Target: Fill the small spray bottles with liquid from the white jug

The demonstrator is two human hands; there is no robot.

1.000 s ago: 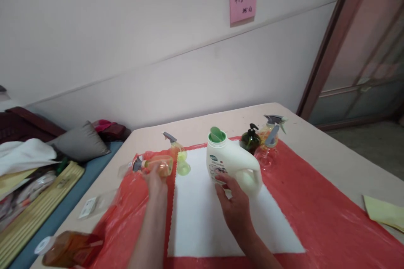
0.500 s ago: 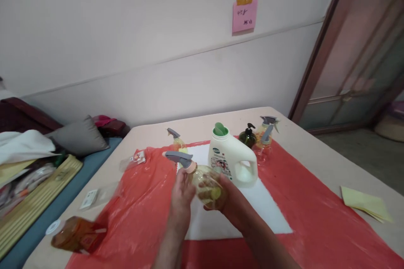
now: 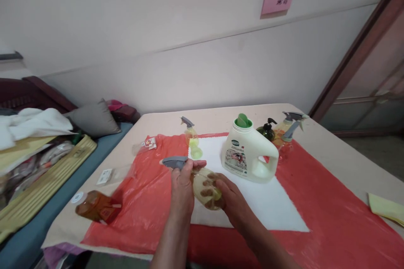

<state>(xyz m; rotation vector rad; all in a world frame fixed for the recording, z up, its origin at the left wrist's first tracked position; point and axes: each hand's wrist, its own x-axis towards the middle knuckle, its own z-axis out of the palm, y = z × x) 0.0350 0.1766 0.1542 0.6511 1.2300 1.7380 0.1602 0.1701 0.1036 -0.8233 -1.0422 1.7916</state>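
As the left hand (image 3: 183,180) closes around the neck of a clear spray bottle (image 3: 205,187), the right hand (image 3: 232,197) clasps its rounded body, the two hands close together on the one bottle. Tilted, the bottle is held over the near left part of a smooth white sheet (image 3: 252,210), its grey head (image 3: 174,162) pointing left. Fingers cover the collar, and the glossy wall blurs what lies inside.

Beyond the right hand, a matte cream jug (image 3: 249,151) with a moulded handle stands on the sheet, a green piece (image 3: 242,120) in its round mouth; the small print on its label cannot be read. Partly hidden behind the jug is a dark green pump bottle (image 3: 267,131), near grey-headed sprayers (image 3: 287,136) whose transparent bodies overlap and are hard to separate. Another sprayer (image 3: 190,133) stands at the back edge of the sheet, beside a translucent green disc (image 3: 196,153) that is hard to identify.

Creased, shiny red plastic (image 3: 151,206) spreads under the sheet across the table (image 3: 211,118). An amber jar (image 3: 97,207) with a white lid lies on its side at left, while yellow paper (image 3: 386,207) is cut off at the right of the frame.
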